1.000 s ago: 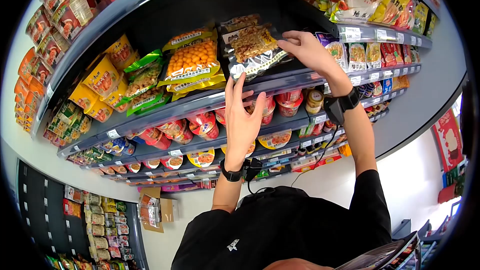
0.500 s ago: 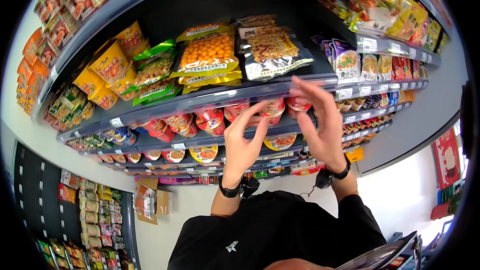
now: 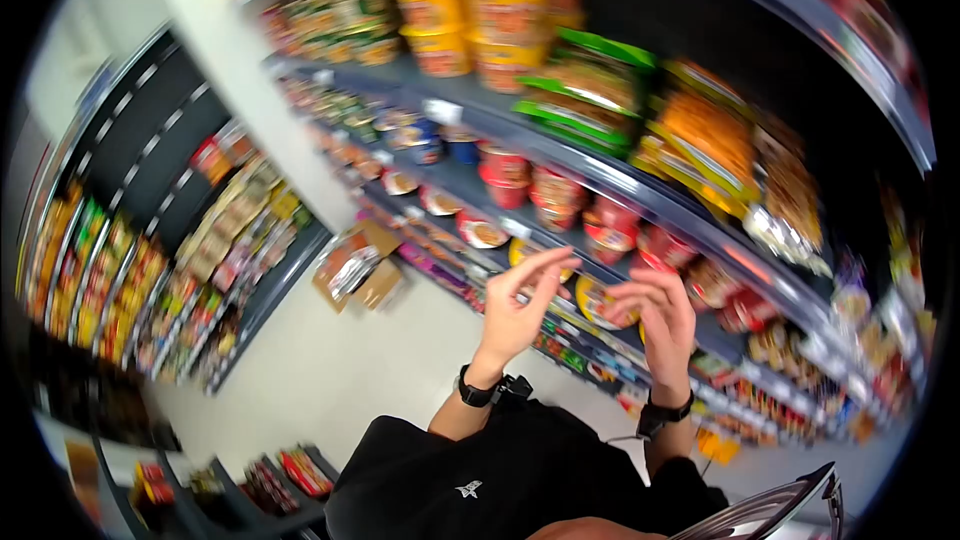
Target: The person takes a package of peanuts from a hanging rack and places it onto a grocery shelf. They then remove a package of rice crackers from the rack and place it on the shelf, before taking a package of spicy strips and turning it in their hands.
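Just below centre, the left hand (image 3: pixel 513 318) and right hand (image 3: pixel 664 325) hang empty, fingers loosely parted, seemingly short of the blurred yellow bowl (image 3: pixel 592 302); contact would need a reach.

From my station I see tubs (image 3: pixel 505 20) left of snack bags (image 3: pixel 700 135) on the shelf (image 3: pixel 600 172), and a box (image 3: pixel 378 285) on the floor (image 3: pixel 265 380) farther left.

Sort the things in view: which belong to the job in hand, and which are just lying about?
Probably in the job:
left hand, nothing visible in it
right hand, nothing visible in it
silver-edged packet, touched earlier, now apart from both hands

Just lying about:
yellow tubs
green packets
red cups
cardboard box
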The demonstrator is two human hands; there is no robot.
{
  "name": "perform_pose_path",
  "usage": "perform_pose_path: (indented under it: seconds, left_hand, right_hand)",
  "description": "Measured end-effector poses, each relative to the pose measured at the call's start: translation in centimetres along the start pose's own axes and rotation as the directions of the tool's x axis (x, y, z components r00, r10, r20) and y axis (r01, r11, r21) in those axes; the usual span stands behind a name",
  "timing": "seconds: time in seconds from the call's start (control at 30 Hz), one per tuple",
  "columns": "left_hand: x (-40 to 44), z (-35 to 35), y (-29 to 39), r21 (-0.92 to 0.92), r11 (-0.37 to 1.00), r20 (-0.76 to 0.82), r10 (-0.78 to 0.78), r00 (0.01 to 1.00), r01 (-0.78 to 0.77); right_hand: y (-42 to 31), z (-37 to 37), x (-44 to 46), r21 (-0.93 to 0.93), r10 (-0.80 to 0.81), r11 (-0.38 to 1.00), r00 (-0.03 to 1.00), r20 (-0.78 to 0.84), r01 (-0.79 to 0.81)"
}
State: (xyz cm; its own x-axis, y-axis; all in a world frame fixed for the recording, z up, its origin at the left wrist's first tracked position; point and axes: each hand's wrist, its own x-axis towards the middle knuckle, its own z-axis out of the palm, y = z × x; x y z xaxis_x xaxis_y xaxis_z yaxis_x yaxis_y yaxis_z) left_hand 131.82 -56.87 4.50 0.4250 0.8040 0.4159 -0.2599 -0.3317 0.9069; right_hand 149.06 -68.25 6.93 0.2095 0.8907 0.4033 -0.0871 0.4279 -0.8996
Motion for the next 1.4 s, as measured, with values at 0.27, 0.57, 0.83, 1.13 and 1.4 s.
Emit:
perform_pose_path:
  seconds: [0.27, 0.57, 0.83, 1.13, 1.4]
  left_hand:
    - [-5.9, -13.2, 1.9, 0.004, 0.998, -0.403, -0.053, 0.914, 0.06]
    - [-12.1, -29.6, 5.8, 0.104, 0.994, -0.638, 0.035, 0.769, 0.041]
    - [-19.3, -40.9, 7.5, 0.064, 0.989, -0.788, -0.033, 0.615, 0.135]
    - [-26.9, -48.9, 8.9, 0.03, 0.986, -0.93, -0.033, 0.367, 0.163]
    - [-29.0, -59.1, 8.7, -0.016, 0.975, -0.974, -0.065, 0.217, 0.222]
  right_hand:
    - [6.3, 10.9, 4.8, 0.133, 0.09, 0.983, 0.965, 0.247, -0.126]
    - [12.0, 29.0, 8.2, 0.16, 0.188, 0.932, 0.812, 0.552, -0.325]
    - [16.5, 43.3, 8.1, 0.184, 0.185, 0.881, 0.678, 0.712, -0.435]
    - [21.4, 55.2, 9.2, 0.149, 0.19, 0.84, 0.539, 0.82, -0.522]
    - [27.9, 65.6, 13.6, 0.069, 0.221, 0.838, 0.452, 0.864, -0.541]
